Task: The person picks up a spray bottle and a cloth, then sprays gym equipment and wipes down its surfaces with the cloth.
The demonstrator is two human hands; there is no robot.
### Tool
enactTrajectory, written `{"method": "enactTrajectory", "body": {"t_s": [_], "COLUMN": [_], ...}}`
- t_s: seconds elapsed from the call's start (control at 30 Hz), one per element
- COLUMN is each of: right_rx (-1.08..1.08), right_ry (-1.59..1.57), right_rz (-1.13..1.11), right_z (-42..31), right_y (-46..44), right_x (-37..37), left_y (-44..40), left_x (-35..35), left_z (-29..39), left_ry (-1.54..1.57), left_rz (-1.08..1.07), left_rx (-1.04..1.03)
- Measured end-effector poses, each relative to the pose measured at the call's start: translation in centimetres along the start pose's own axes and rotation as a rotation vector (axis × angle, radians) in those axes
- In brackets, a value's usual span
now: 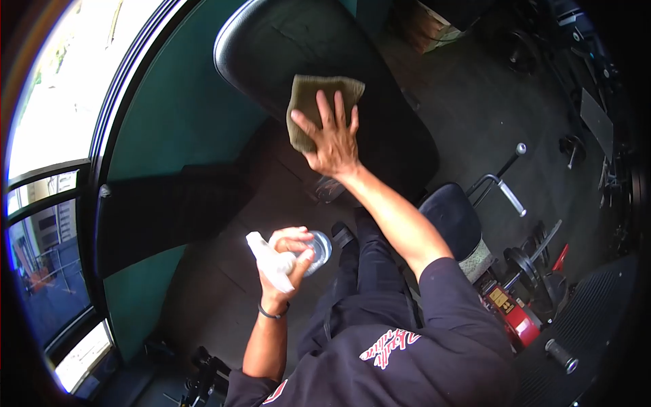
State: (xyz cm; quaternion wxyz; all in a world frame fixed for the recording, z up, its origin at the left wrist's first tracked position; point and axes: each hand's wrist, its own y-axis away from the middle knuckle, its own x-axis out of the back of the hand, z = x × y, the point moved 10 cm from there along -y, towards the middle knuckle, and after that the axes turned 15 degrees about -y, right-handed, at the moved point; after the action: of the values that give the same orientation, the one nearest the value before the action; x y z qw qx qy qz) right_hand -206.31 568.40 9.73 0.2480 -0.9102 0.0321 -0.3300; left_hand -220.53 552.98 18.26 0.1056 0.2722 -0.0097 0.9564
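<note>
An olive-green cloth (305,98) lies on the black padded bench (271,41), near its middle. My right hand (336,142) presses flat on the cloth with its fingers spread. Lower down and to the left, my left hand (288,261) is wrapped round the neck of a spray bottle with a white head (266,258) and a clear body (319,252). The bottle is held apart from the bench.
A smaller black seat (451,217) stands right of my legs, with a metal handle (512,198) beyond it. Weight plates (525,271) and a red machine part (521,325) are at the lower right. Windows (51,251) line the left side.
</note>
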Motion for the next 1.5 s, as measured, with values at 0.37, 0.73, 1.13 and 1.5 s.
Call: {"method": "enactTrajectory", "body": {"t_s": [0.37,0.73,1.13,1.5], "right_rx": [-0.167,-0.26,-0.306,-0.507], "right_ry": [0.087,0.032,0.043,0.083], "right_rz": [0.281,0.128,0.188,0.375], "right_z": [7.1,5.5,8.8,13.3], "right_y": [-5.9,5.1,4.5,8.6], "right_x": [5.2,1.1,3.8,5.5], "left_y": [11.0,7.9,5.2,4.8], "left_x": [-3.3,-2.8,-3.4,-3.6], "left_z": [-6.5,-4.8,-4.2,-5.3], "left_ry": [0.12,0.026,0.043,0.053], "left_rz": [-0.014,0.063,0.043,-0.096], "left_rx": [0.276,0.213,0.163,0.045]}}
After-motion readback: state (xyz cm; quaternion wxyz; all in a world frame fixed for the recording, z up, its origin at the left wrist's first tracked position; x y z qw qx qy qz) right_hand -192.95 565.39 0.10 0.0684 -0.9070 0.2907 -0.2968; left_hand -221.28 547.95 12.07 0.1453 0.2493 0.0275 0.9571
